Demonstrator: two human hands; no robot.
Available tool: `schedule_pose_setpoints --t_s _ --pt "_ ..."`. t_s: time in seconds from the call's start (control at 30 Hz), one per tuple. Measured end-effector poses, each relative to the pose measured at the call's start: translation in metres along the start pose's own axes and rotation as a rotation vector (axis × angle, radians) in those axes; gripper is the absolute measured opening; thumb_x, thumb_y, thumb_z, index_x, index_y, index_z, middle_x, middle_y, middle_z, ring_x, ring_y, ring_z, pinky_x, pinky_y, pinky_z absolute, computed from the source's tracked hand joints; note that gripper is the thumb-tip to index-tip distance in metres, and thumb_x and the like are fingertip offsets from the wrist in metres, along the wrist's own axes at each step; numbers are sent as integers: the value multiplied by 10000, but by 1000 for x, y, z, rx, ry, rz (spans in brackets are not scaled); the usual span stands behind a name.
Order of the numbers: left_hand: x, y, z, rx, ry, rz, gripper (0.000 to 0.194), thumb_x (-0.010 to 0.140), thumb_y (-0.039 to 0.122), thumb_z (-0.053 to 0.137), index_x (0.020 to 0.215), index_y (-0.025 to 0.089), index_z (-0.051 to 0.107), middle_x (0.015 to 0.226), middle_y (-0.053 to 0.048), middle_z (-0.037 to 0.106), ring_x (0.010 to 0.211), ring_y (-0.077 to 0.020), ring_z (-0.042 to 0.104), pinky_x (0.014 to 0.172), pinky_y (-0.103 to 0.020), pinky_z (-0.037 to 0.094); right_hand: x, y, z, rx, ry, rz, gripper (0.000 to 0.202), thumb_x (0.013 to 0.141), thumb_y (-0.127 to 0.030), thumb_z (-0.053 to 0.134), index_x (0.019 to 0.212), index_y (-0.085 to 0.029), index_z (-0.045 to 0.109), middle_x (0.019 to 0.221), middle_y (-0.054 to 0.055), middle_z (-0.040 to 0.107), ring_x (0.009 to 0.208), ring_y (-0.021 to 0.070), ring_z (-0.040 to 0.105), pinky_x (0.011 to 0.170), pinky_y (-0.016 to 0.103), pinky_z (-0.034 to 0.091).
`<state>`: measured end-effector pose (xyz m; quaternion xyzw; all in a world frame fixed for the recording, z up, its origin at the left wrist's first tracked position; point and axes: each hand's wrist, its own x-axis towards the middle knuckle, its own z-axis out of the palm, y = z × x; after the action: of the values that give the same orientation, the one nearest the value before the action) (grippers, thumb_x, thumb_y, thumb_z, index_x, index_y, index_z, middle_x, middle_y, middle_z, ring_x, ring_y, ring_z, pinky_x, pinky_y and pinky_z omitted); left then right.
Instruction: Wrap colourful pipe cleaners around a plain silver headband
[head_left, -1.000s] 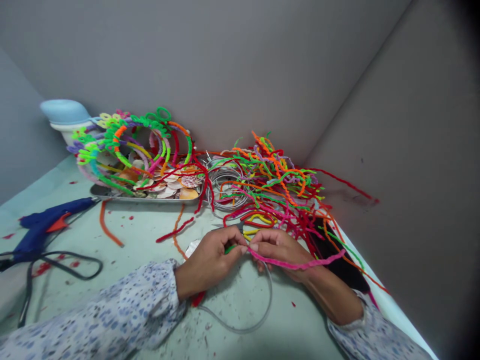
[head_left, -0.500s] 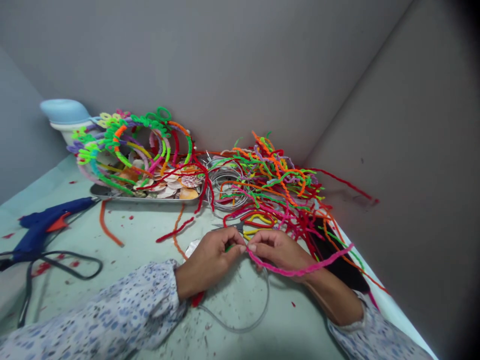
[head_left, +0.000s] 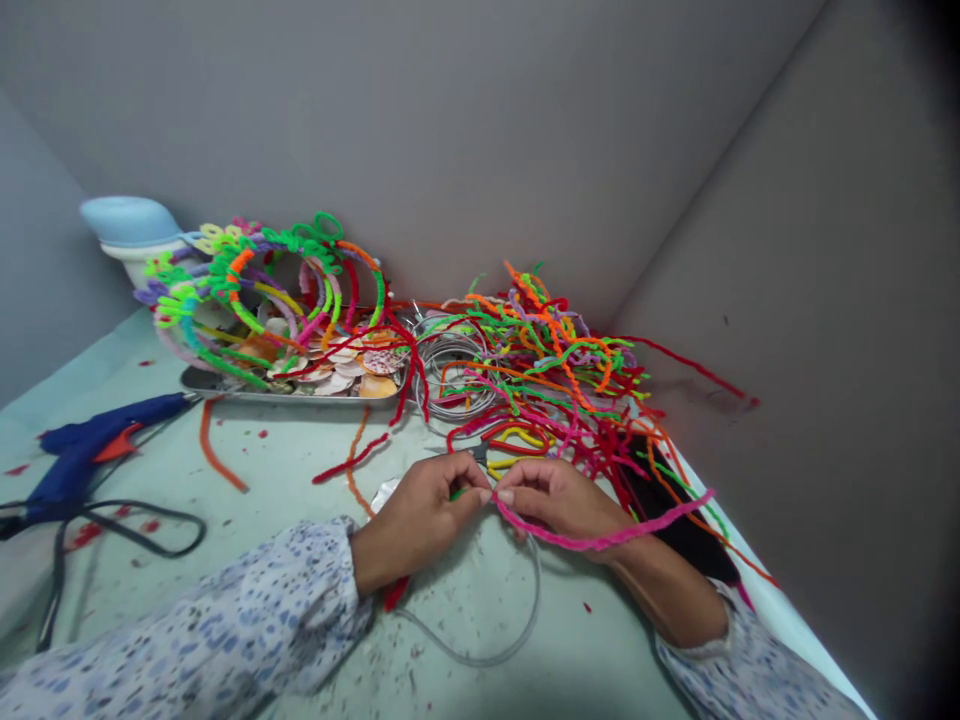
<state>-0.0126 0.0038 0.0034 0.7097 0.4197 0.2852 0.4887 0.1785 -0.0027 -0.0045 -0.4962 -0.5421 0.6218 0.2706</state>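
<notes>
My left hand (head_left: 435, 515) is closed in a pinch, with a bit of green fuzzy stem (head_left: 457, 494) showing between its fingers. Fingertip to fingertip with it, my right hand (head_left: 559, 500) pinches the end of a pink pipe cleaner (head_left: 607, 540). The pink length curves across my right wrist, its free end pointing right. Below both hands hangs a grey wire hoop (head_left: 487, 662), with a red fuzzy part (head_left: 396, 594) near my left wrist. My fingers hide where hoop and pipe cleaner meet. Scissors (head_left: 517, 438) with red and yellow handles lie just beyond my hands.
A metal tray (head_left: 322, 400) holds shells and several colourful pipe-cleaner hoops (head_left: 240, 290). Beside it are coiled wire (head_left: 450, 400) and a heap of loose pipe cleaners (head_left: 555, 340). A blue glue gun (head_left: 82, 450) with its cord lies left. Walls border the table.
The free end of the pink pipe cleaner has shifted slightly to the right. Both hands stay almost in the same place, still pinching.
</notes>
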Motion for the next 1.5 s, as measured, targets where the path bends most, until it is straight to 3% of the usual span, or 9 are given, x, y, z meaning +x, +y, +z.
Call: schedule_pose_setpoints --t_s 0.17,0.37,0.7,0.9,1.07,1.5 --pt "0 -1 0 -14 -1 -12 142 816 216 504 794 149 627 715 -4 619 675 -133 541 616 -226 388 2 1 3 -48 31 -30 186 752 -330 642 737 -145 620 490 -51 517 386 58 393 384 189 269" --pt "2 -2 0 -21 15 -45 137 801 241 524 772 155 628 647 14 581 604 -117 494 554 -208 358 2 2 8 -35 44 -128 135 771 -289 608 715 -166 594 542 -50 533 452 84 489 462 213 380" --pt "3 -4 0 -87 -12 -117 136 793 277 545 766 156 602 551 61 476 491 -84 397 486 -196 290 -2 3 15 -391 198 -254 91 800 -213 544 745 -184 610 522 -37 525 466 104 484 460 214 359" --pt "5 -6 -1 -125 -10 -156 162 794 315 544 772 160 585 539 66 457 462 -80 388 461 -194 274 -6 -7 13 -469 194 -303 135 804 -218 547 827 -182 675 657 5 629 578 132 529 515 229 373" --pt "5 -8 0 -124 -5 -154 153 785 309 550 761 161 583 545 65 464 469 -82 401 466 -196 278 -5 -3 13 -490 218 -331 129 802 -206 545 815 -187 672 634 1 629 541 124 525 507 227 373" --pt "5 -5 0 -122 -18 -160 137 798 283 543 763 155 576 519 74 444 452 -73 364 460 -197 255 -7 -1 16 -835 300 -512 101 796 -137 536 822 -182 622 759 49 654 702 172 589 642 273 425"
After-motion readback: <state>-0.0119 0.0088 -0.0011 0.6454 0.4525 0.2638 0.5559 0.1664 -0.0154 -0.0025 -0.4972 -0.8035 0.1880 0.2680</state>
